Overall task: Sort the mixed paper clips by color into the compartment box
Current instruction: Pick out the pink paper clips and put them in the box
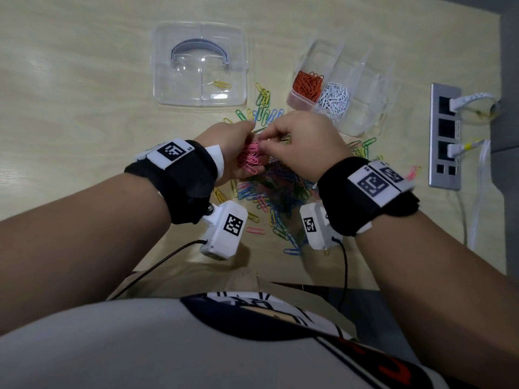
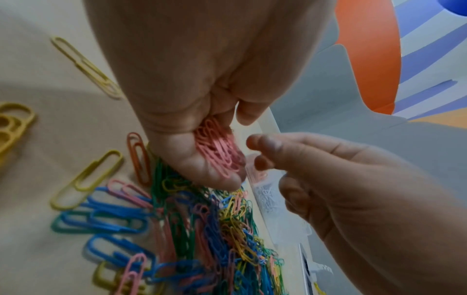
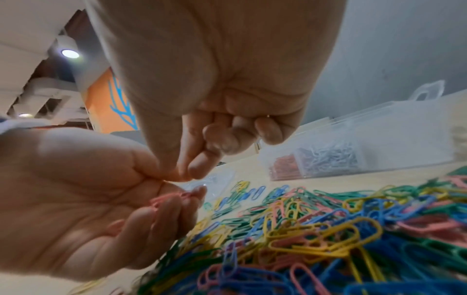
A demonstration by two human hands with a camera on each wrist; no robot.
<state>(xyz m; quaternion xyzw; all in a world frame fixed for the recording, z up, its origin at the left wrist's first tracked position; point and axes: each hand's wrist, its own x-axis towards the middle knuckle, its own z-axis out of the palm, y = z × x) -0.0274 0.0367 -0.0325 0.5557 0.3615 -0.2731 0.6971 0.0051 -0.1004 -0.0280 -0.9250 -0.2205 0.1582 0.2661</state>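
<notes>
My left hand [image 1: 238, 136] is cupped palm-up over the table and holds a bunch of pink paper clips [image 1: 250, 160], also plain in the left wrist view [image 2: 220, 153]. My right hand [image 1: 269, 140] reaches across; its thumb and forefinger pinch a pink clip at the top of that bunch [image 3: 184, 175], other fingers curled. Under both hands lies the mixed pile of clips [image 1: 280, 189] in blue, green, yellow and pink. The clear compartment box [image 1: 362, 88] stands at the back right, with orange clips [image 1: 307, 84] in one compartment and white clips [image 1: 335, 98] in the one beside it.
The box's clear lid [image 1: 200, 63] lies at the back left with one yellow clip [image 1: 223, 85] on it. Stray clips [image 1: 262, 99] spread between lid and box. A socket panel [image 1: 446, 136] with plugged cables sits at the table's right edge.
</notes>
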